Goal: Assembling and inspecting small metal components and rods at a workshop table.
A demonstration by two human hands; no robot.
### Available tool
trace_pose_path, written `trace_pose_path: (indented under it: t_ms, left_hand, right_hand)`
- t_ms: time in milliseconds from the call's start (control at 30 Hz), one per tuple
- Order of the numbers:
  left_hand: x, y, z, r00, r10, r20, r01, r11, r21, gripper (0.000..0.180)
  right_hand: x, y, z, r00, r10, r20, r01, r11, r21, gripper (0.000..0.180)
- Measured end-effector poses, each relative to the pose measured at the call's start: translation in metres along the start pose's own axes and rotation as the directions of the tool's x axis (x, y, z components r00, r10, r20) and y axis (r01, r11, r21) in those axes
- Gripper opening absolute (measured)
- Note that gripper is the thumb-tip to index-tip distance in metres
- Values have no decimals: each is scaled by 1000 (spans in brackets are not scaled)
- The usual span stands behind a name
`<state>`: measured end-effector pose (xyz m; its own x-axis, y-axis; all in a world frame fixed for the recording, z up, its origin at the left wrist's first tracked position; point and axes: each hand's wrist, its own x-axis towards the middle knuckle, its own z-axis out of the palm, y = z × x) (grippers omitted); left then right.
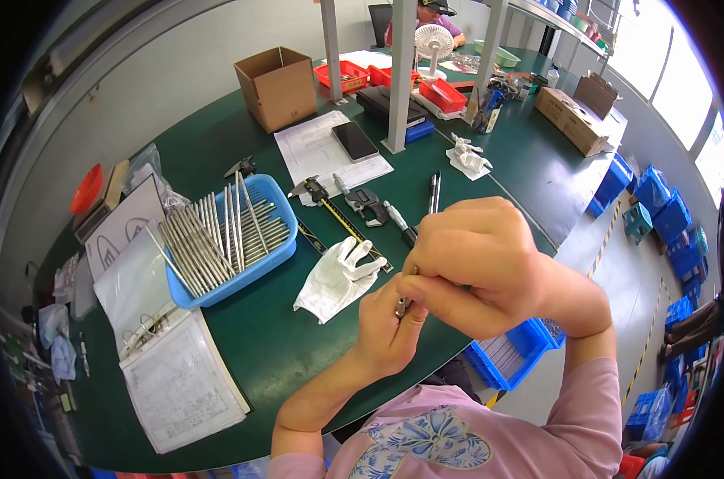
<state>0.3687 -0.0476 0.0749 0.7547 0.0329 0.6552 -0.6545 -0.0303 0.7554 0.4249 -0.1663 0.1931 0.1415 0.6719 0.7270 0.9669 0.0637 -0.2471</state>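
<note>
My left hand (390,329) is closed around a slim metal rod (402,306), whose short silver end shows between thumb and fingers. Directly above it, my right hand (482,267) is bent over and pinches the same piece at its upper part; the fingers hide most of it. Both hands are raised over the table's front edge. Left of them lies a white glove (339,279). Further left, a blue basket (286,249) holds many slender metal rods (206,239), lying slanted in a bundle.
On the green table (274,343) lie a caliper (330,203), a micrometer (367,206), a phone (355,141) on papers and an open ring binder (182,387). A cardboard box (275,89) and metal posts (400,80) stand behind. A blue crate (549,339) is below right; another person sits beyond a fan (434,44).
</note>
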Motion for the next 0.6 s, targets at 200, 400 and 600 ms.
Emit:
trace_pose_path:
  t_ms: [200, 400, 600]
  left_hand:
    - [1, 2, -1, 999, -20, 33, 19, 1000, 10, 9]
    - [2, -2, -1, 1000, 14, 19, -14, 1000, 28, 11]
    - [1, 2, 2, 997, 73, 5, -73, 997, 37, 12]
  right_hand:
    - [-2, 3, 3, 996, 84, 1, -84, 996, 27, 11]
    - [-4, 1, 4, 998, 62, 2, -62, 998, 10, 10]
    - [-2, 0, 4, 1000, 17, 10, -17, 998, 57, 4]
